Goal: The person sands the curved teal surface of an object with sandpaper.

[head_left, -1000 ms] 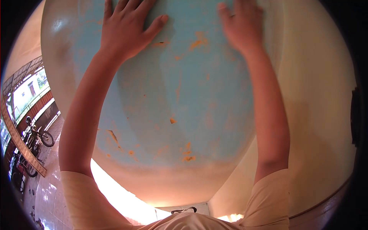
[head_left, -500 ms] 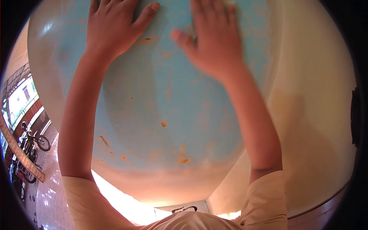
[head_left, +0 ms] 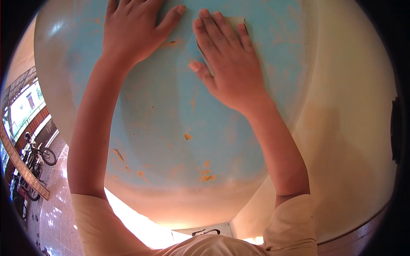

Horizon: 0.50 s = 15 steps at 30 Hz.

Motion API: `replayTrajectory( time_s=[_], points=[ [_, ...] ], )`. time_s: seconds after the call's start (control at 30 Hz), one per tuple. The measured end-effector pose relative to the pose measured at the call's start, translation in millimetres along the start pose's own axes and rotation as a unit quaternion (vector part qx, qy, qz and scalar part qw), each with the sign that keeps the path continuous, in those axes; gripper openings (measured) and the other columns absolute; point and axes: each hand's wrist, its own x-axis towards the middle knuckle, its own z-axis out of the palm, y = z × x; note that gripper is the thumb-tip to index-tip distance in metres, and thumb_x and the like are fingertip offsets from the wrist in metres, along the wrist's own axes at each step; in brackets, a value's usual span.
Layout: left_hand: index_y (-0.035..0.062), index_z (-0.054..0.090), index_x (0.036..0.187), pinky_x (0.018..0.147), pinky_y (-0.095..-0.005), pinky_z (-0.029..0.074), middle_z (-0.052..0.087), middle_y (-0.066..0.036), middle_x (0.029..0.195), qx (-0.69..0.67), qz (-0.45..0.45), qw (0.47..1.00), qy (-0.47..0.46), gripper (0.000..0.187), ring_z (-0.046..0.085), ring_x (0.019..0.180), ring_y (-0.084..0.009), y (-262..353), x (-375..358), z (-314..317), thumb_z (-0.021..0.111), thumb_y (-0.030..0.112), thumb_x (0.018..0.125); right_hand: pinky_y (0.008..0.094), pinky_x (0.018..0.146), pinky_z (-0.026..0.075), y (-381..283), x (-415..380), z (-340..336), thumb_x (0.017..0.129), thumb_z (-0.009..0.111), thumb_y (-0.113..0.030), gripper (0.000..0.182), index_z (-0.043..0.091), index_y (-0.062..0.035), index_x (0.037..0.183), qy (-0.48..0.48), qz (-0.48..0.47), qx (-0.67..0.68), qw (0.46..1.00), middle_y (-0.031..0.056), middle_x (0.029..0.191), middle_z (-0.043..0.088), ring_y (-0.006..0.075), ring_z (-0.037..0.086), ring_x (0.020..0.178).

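A big pale blue surface (head_left: 149, 141), with orange scuffs and chipped patches, fills the middle of the head view. My left hand (head_left: 134, 32) lies flat against its upper part, thumb spread, fingertips partly cut off by the frame's top. Beside it on the right, my right hand (head_left: 230, 59) presses flat over a thin pale sheet of sandpaper (head_left: 237, 20). Only the sheet's top corner and left edge show; the rest is hidden under the palm and fingers. An orange-brown chip mark (head_left: 172, 43) lies between the hands.
A cream wall (head_left: 350, 128) rises at the right, with a shadow on it. To the left are a shiny tiled floor (head_left: 55, 222), parked motorbikes (head_left: 32, 170) and a slanting wooden plank (head_left: 23, 164). Bright light comes in at lower centre.
My right hand has slid down with the sheet, its fingers now tilting to the left. My left hand stays flat on the surface; the view has shifted slightly.
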Motion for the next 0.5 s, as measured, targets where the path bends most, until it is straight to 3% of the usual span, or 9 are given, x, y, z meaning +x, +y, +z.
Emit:
replayTrajectory(
  time_s=[0.07,0.17,0.27,0.3,0.37,0.4,0.47,0.5],
  points=[
    [0.0178,0.035,0.16,0.126,-0.0575,0.008,0.023,-0.013,0.169,0.002,0.008,1.0,0.009,0.069,0.014,0.157,-0.0367,0,-2,1,0.045,0.052,0.101,0.0575,0.124,0.018,33,1,0,0.104,0.047,-0.043,0.075,0.026,0.0055,0.157,0.013,0.054,-0.027,0.998,0.0247,0.163,0.028,0.0403,0.024,0.153],
    [0.0176,0.035,0.159,0.126,-0.0579,0.008,0.023,-0.013,0.169,0.0,0.021,1.0,0.016,0.068,0.014,0.157,-0.0368,-1,-6,2,0.045,0.051,0.101,0.0522,0.127,0.011,104,23,-5,0.106,0.042,-0.047,0.079,0.018,0.0066,0.159,0.067,0.223,-0.047,0.971,0.0255,0.167,0.02,0.0394,0.017,0.156],
    [0.0175,0.036,0.159,0.126,-0.0579,0.008,0.023,-0.013,0.169,0.0,0.007,1.0,0.014,0.068,0.014,0.157,-0.0367,9,-8,-3,0.045,0.051,0.101,0.0494,0.128,0.008,86,34,-6,0.106,0.042,-0.046,0.081,0.014,0.0076,0.16,0.052,0.268,-0.071,0.959,0.0258,0.168,0.016,0.0386,0.013,0.157],
    [0.0174,0.037,0.159,0.126,-0.0578,0.008,0.023,-0.013,0.169,0.004,-0.012,1.0,0.006,0.068,0.014,0.157,-0.0366,11,-7,-4,0.045,0.05,0.101,0.0522,0.127,0.009,68,30,3,0.105,0.044,-0.049,0.085,0.015,0.009,0.159,0.08,0.212,-0.071,0.971,0.0254,0.167,0.018,0.0383,0.014,0.156],
    [0.0174,0.037,0.159,0.126,-0.0575,0.008,0.023,-0.013,0.169,-0.007,-0.006,1.0,0.005,0.068,0.014,0.157,-0.0364,4,-5,-4,0.046,0.05,0.1,0.0593,0.124,0.014,19,10,5,0.1,0.046,-0.06,0.091,0.024,0.0062,0.158,0.022,0.093,-0.048,0.994,0.0253,0.165,0.023,0.0383,0.021,0.154],
    [0.0174,0.037,0.159,0.126,-0.0572,0.008,0.023,-0.013,0.169,-0.018,0.005,1.0,0.0,0.068,0.014,0.157,-0.0361,2,-5,-5,0.046,0.05,0.1,0.0593,0.124,0.014,15,2,3,0.1,0.046,-0.06,0.091,0.024,0.0062,0.158,0.019,0.095,-0.048,0.994,0.0253,0.165,0.023,0.0383,0.021,0.154],
    [0.0174,0.038,0.159,0.126,-0.0569,0.008,0.023,-0.013,0.169,-0.018,-0.008,1.0,-0.002,0.068,0.014,0.157,-0.0359,8,-7,-6,0.047,0.05,0.099,0.0601,0.123,0.016,18,-5,0,0.1,0.046,-0.06,0.088,0.026,0.0031,0.158,-0.014,0.011,-0.039,0.999,0.0238,0.165,0.025,0.0381,0.022,0.154],
    [0.0174,0.038,0.158,0.126,-0.0565,0.007,0.024,-0.013,0.169,-0.017,-0.02,1.0,-0.001,0.068,0.014,0.157,-0.0357,10,-6,-7,0.048,0.049,0.099,0.0564,0.125,0.013,37,2,-1,0.103,0.044,-0.055,0.083,0.022,0.0013,0.16,-0.018,0.05,-0.018,0.998,0.0214,0.167,0.022,0.0367,0.02,0.155]
  ],
)
